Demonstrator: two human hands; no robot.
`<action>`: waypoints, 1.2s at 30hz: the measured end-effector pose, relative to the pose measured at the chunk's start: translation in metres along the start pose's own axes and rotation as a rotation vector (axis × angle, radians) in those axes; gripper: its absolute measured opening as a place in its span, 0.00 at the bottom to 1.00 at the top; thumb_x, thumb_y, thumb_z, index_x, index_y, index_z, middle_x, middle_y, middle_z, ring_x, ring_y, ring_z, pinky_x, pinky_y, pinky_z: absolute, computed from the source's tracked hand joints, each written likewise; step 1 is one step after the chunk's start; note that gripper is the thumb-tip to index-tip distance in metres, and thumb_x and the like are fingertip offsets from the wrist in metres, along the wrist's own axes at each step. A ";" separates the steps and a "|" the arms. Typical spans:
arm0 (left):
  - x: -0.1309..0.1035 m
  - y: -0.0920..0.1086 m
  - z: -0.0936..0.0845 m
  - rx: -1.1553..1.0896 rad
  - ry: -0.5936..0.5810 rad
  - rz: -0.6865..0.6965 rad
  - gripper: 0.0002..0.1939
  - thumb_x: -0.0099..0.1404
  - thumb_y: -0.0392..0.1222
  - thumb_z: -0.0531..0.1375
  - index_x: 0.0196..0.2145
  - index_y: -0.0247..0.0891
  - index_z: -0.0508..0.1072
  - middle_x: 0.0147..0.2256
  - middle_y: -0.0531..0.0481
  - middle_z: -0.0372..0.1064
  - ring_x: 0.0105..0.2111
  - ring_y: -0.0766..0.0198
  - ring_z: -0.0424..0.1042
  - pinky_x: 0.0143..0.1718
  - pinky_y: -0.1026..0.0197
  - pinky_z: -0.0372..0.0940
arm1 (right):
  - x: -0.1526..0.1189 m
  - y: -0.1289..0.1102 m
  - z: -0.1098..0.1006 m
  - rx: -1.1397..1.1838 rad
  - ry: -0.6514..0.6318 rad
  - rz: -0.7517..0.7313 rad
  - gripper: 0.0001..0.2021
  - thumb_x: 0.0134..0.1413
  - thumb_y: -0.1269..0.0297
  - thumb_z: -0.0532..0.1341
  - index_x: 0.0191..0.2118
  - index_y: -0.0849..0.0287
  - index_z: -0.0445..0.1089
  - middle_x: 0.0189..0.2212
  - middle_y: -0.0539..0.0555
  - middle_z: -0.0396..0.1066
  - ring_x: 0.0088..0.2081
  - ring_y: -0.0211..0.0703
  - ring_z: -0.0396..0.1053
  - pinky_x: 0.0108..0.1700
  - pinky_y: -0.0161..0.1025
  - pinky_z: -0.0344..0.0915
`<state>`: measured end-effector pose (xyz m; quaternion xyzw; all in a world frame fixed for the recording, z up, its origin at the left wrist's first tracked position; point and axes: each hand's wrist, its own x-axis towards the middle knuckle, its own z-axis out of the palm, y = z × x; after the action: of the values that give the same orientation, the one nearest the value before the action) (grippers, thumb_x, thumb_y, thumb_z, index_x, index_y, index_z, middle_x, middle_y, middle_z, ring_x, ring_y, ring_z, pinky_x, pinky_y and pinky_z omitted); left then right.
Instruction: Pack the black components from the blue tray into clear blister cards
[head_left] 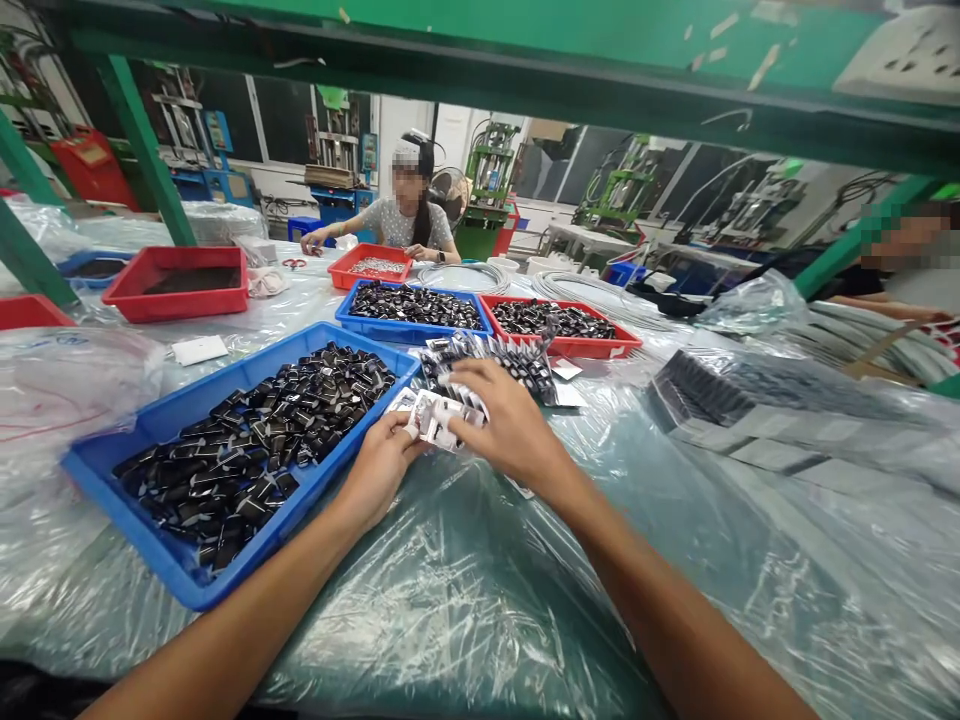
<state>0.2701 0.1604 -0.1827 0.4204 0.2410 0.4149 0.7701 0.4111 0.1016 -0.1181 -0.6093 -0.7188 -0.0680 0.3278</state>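
My left hand [379, 467] is closed on the left end of a white, flat slotted holder [427, 418], thumb on top. My right hand [506, 420] hovers over the holder's right end. Its thumb reaches the holder and its slightly blurred fingers stand apart, curved above it. Just behind the hands lies a pile of filled holders [529, 372] with rows of small dark parts. To the left, a long blue tray [169, 570] carries many loose black, shiny small parts [300, 420].
Farther back stand another blue tray [375, 328] and a red tray [592, 348] with similar black parts. Grey stacked strips [780, 420] lie under plastic at right. A co-worker [416, 210] sits across the table beside a red tray [341, 278]. A green beam [525, 80] crosses overhead.
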 end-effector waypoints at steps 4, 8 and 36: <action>-0.002 0.003 0.002 -0.036 -0.121 -0.001 0.13 0.57 0.41 0.65 0.40 0.34 0.74 0.41 0.44 0.74 0.44 0.58 0.71 0.46 0.59 0.64 | -0.032 0.004 0.009 -0.067 -0.033 -0.056 0.16 0.55 0.73 0.60 0.51 0.63 0.69 0.49 0.62 0.69 0.51 0.52 0.68 0.52 0.50 0.68; -0.004 0.005 0.003 0.018 -0.144 0.002 0.20 0.51 0.38 0.70 0.43 0.34 0.75 0.42 0.44 0.74 0.44 0.58 0.71 0.47 0.60 0.63 | -0.038 0.001 0.013 -0.193 -0.032 -0.128 0.16 0.58 0.72 0.58 0.52 0.63 0.68 0.53 0.61 0.69 0.57 0.55 0.63 0.58 0.55 0.63; -0.001 0.006 0.002 -0.118 0.018 0.053 0.17 0.54 0.41 0.68 0.41 0.37 0.72 0.41 0.47 0.72 0.41 0.61 0.71 0.46 0.58 0.65 | -0.004 0.000 0.005 -0.045 -0.065 -0.073 0.14 0.60 0.67 0.57 0.51 0.57 0.66 0.50 0.60 0.66 0.51 0.53 0.67 0.54 0.54 0.67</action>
<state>0.2682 0.1601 -0.1764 0.3769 0.2118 0.4521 0.7802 0.4093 0.1007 -0.1239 -0.5918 -0.7491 -0.0764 0.2878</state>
